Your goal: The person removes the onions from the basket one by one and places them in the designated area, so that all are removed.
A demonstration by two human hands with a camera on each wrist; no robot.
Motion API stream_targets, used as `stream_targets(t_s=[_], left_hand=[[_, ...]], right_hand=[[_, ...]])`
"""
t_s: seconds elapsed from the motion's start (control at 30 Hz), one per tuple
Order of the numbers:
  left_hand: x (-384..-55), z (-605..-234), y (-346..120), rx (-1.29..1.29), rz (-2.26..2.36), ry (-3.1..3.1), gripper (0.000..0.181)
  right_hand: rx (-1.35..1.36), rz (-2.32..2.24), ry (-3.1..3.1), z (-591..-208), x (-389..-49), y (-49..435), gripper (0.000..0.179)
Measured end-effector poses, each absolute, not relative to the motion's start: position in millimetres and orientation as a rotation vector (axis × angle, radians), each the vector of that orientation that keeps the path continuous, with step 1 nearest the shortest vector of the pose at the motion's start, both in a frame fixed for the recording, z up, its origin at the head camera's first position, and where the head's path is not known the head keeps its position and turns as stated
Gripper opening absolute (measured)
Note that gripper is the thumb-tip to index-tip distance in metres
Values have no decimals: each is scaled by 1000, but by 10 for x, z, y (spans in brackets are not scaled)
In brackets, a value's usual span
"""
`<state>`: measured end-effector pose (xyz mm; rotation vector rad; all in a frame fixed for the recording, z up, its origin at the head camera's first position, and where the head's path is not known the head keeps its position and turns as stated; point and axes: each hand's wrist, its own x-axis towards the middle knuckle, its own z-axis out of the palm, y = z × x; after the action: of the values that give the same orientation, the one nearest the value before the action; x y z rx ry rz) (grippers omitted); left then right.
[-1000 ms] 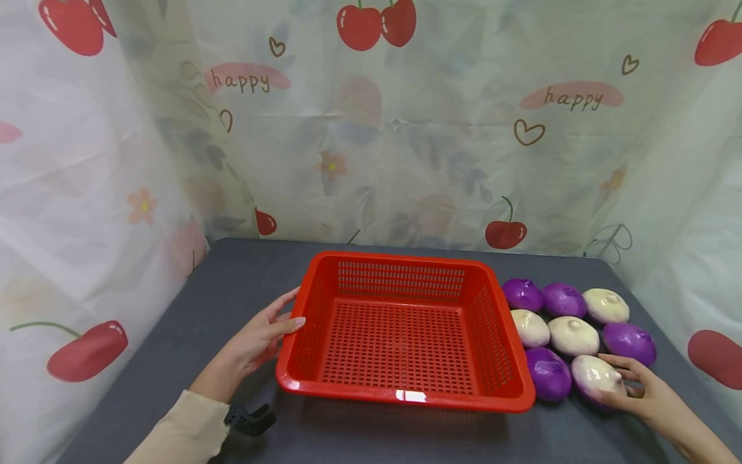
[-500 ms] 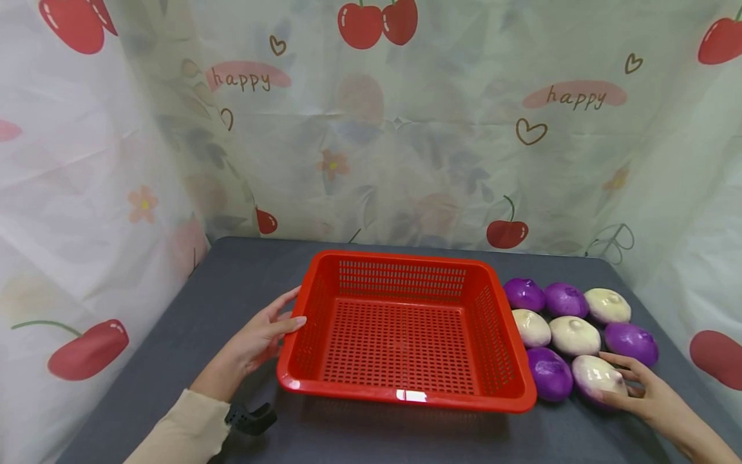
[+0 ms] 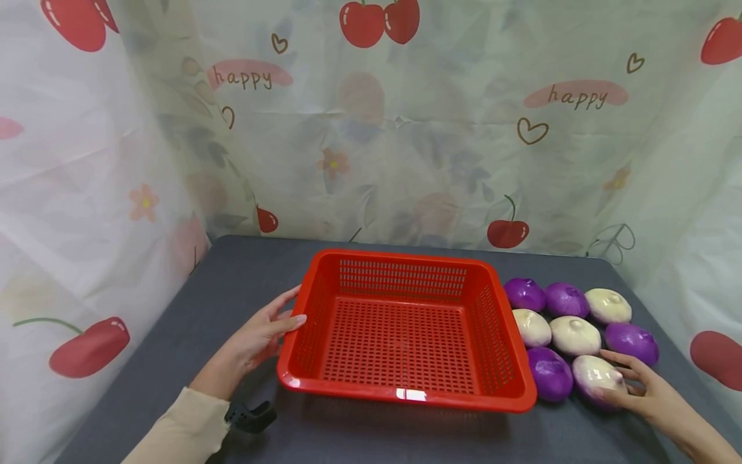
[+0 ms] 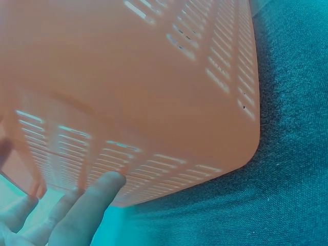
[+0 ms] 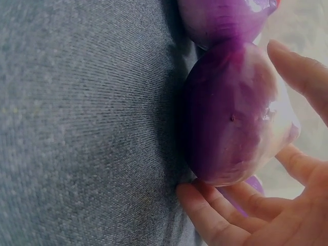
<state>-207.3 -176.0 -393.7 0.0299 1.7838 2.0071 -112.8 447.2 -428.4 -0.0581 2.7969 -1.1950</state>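
My left hand (image 3: 255, 341) grips the left rim of a red perforated plastic basket (image 3: 406, 397), thumb over the rim and fingers against the outer side. In the left wrist view, fingertips (image 4: 110, 182) lie against the slotted wall of the basket (image 4: 205, 123). The basket stands at the middle of the table and holds nothing. At the right, my right hand (image 3: 652, 393) is curved round a glossy onion (image 3: 594, 376), pale on top. In the right wrist view this onion (image 5: 230, 123) shows a purple lower side close to the cloth, with the thumb (image 5: 300, 72) beside it.
Several purple and white onions sit in rows right of the basket, including a purple onion (image 3: 549, 374) beside the held one and a white onion (image 3: 575, 335) behind it. A dark grey cloth (image 3: 243, 270) covers the table. Printed curtains (image 3: 400, 148) hang behind and at both sides.
The head view has shifted very slightly. Both hands, the basket and the onions keep their places.
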Motion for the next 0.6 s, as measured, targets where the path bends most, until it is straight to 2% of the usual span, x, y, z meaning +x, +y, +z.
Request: stream_targets(t_s=[0.33,0.6], left_hand=[[-2056,-3926,-1836,69,1895,1940,68],[-1974,-3570,-1961,155,1666,2372,59]], right_hand=[[-11,-1154,2810,-4211,-1127,4482,61],[-2,-939,2856,-3783,-1255,4349,75]])
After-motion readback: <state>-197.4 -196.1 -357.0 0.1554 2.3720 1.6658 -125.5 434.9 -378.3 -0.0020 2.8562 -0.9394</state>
